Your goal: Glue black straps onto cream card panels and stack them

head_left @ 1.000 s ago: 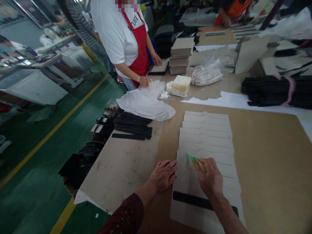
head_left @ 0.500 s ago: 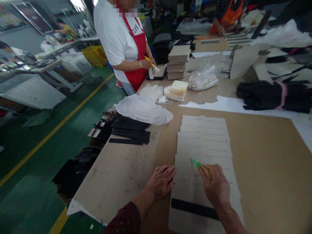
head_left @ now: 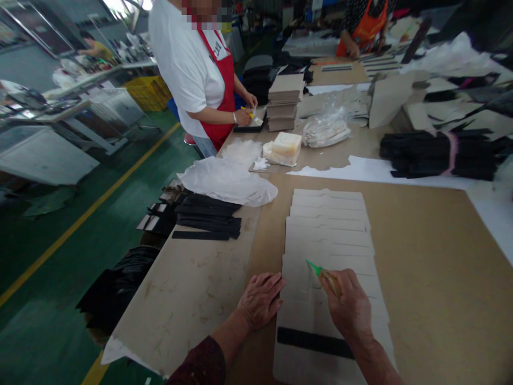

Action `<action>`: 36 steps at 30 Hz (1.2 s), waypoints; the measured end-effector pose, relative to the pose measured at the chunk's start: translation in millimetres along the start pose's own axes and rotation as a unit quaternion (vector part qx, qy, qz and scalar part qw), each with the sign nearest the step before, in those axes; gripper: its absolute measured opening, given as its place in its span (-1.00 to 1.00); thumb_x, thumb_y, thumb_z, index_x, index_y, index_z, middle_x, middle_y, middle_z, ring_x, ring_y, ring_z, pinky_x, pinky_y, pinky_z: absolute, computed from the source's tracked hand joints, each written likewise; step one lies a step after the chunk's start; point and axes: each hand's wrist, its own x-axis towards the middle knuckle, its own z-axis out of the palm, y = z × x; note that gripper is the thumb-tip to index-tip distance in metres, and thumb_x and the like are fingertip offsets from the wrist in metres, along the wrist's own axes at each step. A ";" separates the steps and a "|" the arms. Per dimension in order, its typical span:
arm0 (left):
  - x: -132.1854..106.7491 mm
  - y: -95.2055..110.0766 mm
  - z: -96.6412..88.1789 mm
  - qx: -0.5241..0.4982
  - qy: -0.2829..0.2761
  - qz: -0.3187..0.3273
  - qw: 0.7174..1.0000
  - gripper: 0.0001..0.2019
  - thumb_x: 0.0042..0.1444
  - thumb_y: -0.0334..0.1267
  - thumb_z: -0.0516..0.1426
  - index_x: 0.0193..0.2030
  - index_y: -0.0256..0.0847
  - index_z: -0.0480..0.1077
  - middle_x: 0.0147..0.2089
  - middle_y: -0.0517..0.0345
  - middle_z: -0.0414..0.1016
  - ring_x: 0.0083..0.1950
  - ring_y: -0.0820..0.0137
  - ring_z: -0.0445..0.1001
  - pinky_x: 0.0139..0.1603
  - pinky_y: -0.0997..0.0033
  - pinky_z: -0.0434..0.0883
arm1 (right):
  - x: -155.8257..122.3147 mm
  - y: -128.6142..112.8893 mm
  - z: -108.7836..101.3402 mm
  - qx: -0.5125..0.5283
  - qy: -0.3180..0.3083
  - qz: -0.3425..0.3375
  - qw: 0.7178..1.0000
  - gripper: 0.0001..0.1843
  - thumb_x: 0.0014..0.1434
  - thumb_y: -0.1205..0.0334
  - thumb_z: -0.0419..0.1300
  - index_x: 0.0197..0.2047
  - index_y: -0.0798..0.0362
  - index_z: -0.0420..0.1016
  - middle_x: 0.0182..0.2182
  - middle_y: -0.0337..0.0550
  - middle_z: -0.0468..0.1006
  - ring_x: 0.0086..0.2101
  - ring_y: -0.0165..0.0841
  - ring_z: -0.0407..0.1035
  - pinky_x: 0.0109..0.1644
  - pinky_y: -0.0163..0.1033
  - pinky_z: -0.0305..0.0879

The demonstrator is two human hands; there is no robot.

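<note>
My right hand (head_left: 349,306) is closed round a glue bottle (head_left: 332,282) with a yellowish body and a green nozzle. Its tip points left, over the overlapping grey boards (head_left: 300,289) that run up the table in a column. Flat on the table, my left hand (head_left: 261,299) has its fingers stretched out, with their tips at the boards' left edge. A black strip (head_left: 312,342) lies across the nearest board, partly behind my right wrist. Whether the nozzle touches the board I cannot tell.
More black strips (head_left: 208,216) lie left of the boards, beside a white plastic sheet (head_left: 232,179). Farther back are a whitish block (head_left: 285,147), stacked boards (head_left: 285,101) and a bundle of black strips (head_left: 441,153). A co-worker in a red apron (head_left: 218,91) holds a brush across the table.
The whole view has shifted slightly, so things appear farther left. My hands keep nearly the same places over the boards. The co-worker's brush has lowered toward a piece on the table.
</note>
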 end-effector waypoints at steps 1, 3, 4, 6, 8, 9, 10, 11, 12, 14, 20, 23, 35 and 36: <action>-0.2 -0.2 0.4 0.001 0.002 0.000 1.000 -0.40 0.29 -0.11 0.08 0.45 0.04 0.07 0.42 0.17 0.25 0.28 0.13 0.21 0.24 -0.01 0.24 | 0.1 -0.5 0.5 0.000 -0.001 -0.005 1.000 -0.71 0.38 -0.03 0.06 -0.20 -0.03 0.45 -0.33 -0.18 0.44 -0.36 -0.33 0.38 -0.31 -0.25 0.27; -0.4 -0.7 0.9 0.004 0.010 0.002 1.000 -0.40 0.30 -0.11 0.07 0.46 0.05 0.05 0.41 0.15 0.26 0.28 0.13 0.21 0.25 -0.01 0.23 | 0.3 2.3 -1.0 -0.013 0.006 -0.005 1.000 -0.69 0.38 -0.04 0.04 -0.20 -0.03 0.46 -0.34 -0.18 0.44 -0.37 -0.33 0.38 -0.33 -0.25 0.26; -0.5 -0.9 0.9 0.005 0.013 0.004 1.000 -0.40 0.31 -0.11 0.06 0.46 0.05 0.05 0.40 0.14 0.27 0.28 0.13 0.22 0.25 0.00 0.24 | 0.4 5.5 -3.1 -0.020 0.010 -0.001 1.000 -0.68 0.38 -0.05 0.04 -0.20 -0.03 0.46 -0.33 -0.17 0.44 -0.37 -0.32 0.38 -0.33 -0.24 0.25; -0.4 -1.1 0.5 0.007 0.017 0.009 1.000 -0.41 0.31 -0.11 0.05 0.46 0.04 0.06 0.40 0.12 0.27 0.27 0.13 0.22 0.25 0.01 0.24 | 0.6 13.1 -8.3 -0.029 0.020 0.011 0.999 -0.66 0.37 -0.08 0.05 -0.21 -0.02 0.46 -0.33 -0.16 0.45 -0.35 -0.30 0.38 -0.32 -0.22 0.26; -0.1 -1.2 -0.1 0.010 0.016 0.011 1.000 -0.41 0.30 -0.12 0.06 0.45 0.02 0.08 0.40 0.12 0.27 0.27 0.13 0.22 0.24 0.01 0.25 | 1.1 18.5 -12.5 -0.029 0.028 0.023 0.999 -0.64 0.36 -0.11 0.05 -0.22 -0.02 0.47 -0.34 -0.15 0.45 -0.34 -0.28 0.38 -0.31 -0.20 0.26; 0.1 -1.2 -0.3 0.011 0.015 0.010 1.000 -0.41 0.30 -0.13 0.06 0.45 0.02 0.08 0.40 0.13 0.27 0.27 0.13 0.22 0.24 0.01 0.25 | 1.5 19.4 -13.6 -0.029 0.027 0.026 0.999 -0.63 0.35 -0.12 0.05 -0.22 -0.02 0.47 -0.34 -0.15 0.45 -0.35 -0.28 0.38 -0.31 -0.20 0.25; 0.3 -1.3 -0.5 0.012 0.015 0.010 1.000 -0.41 0.30 -0.14 0.07 0.45 0.02 0.09 0.40 0.14 0.27 0.27 0.13 0.22 0.24 0.01 0.25 | 2.1 19.2 -14.1 -0.029 0.025 0.028 0.999 -0.63 0.36 -0.12 0.04 -0.22 -0.02 0.47 -0.34 -0.15 0.45 -0.36 -0.29 0.38 -0.32 -0.21 0.25; 0.5 -1.4 -0.6 0.013 0.016 0.010 1.000 -0.41 0.30 -0.14 0.07 0.45 0.02 0.09 0.40 0.14 0.27 0.27 0.13 0.22 0.24 0.01 0.25 | 2.8 18.2 -14.1 -0.031 0.021 0.028 0.999 -0.63 0.36 -0.11 0.03 -0.22 -0.03 0.48 -0.34 -0.15 0.45 -0.36 -0.30 0.38 -0.33 -0.22 0.24; 0.6 -1.5 -0.6 0.014 0.016 0.012 1.000 -0.41 0.30 -0.14 0.07 0.45 0.01 0.09 0.40 0.14 0.27 0.27 0.13 0.22 0.23 0.01 0.25 | 3.5 17.1 -14.1 -0.033 0.017 0.024 0.999 -0.63 0.37 -0.11 0.02 -0.21 -0.03 0.48 -0.34 -0.16 0.45 -0.37 -0.31 0.38 -0.34 -0.23 0.24; 0.6 -2.0 -0.2 0.015 0.019 0.016 1.000 -0.40 0.29 -0.13 0.08 0.45 0.01 0.07 0.40 0.14 0.28 0.26 0.13 0.22 0.22 0.02 0.26 | 4.8 16.1 -15.1 -0.042 0.017 0.018 0.999 -0.62 0.37 -0.11 0.01 -0.22 -0.03 0.48 -0.35 -0.17 0.45 -0.38 -0.32 0.37 -0.36 -0.24 0.23; -0.2 -4.1 2.7 0.013 0.025 0.016 0.999 -0.41 0.31 -0.16 0.05 0.46 0.01 0.05 0.41 0.14 0.26 0.28 0.14 0.20 0.23 0.02 0.24 | 5.2 26.6 -25.2 -0.058 0.047 0.048 0.996 -0.62 0.35 -0.13 0.04 -0.23 -0.01 0.47 -0.33 -0.13 0.47 -0.38 -0.30 0.38 -0.33 -0.21 0.26; 0.0 -5.0 3.7 0.010 0.029 0.020 0.999 -0.41 0.31 -0.16 0.05 0.46 0.02 0.06 0.40 0.15 0.27 0.28 0.16 0.21 0.24 0.03 0.24 | 4.3 30.6 -26.3 -0.045 0.030 0.033 0.998 -0.66 0.37 -0.07 0.03 -0.23 -0.01 0.47 -0.34 -0.15 0.45 -0.38 -0.31 0.37 -0.31 -0.20 0.27; 0.4 -7.2 6.3 0.014 0.040 0.020 0.999 -0.42 0.32 -0.16 0.04 0.46 0.05 0.05 0.40 0.15 0.27 0.28 0.14 0.22 0.23 0.04 0.24 | 2.8 45.8 -39.0 -0.066 0.052 0.060 0.995 -0.57 0.36 -0.17 -0.01 -0.22 -0.02 0.48 -0.31 -0.12 0.46 -0.37 -0.27 0.38 -0.34 -0.18 0.25; 0.6 -7.5 6.2 0.015 0.041 0.020 0.999 -0.43 0.33 -0.16 0.03 0.46 0.05 0.06 0.40 0.15 0.27 0.27 0.14 0.22 0.23 0.03 0.23 | 2.8 48.1 -40.6 -0.073 0.056 0.070 0.993 -0.57 0.35 -0.17 -0.01 -0.22 -0.02 0.48 -0.31 -0.11 0.46 -0.37 -0.27 0.38 -0.35 -0.18 0.24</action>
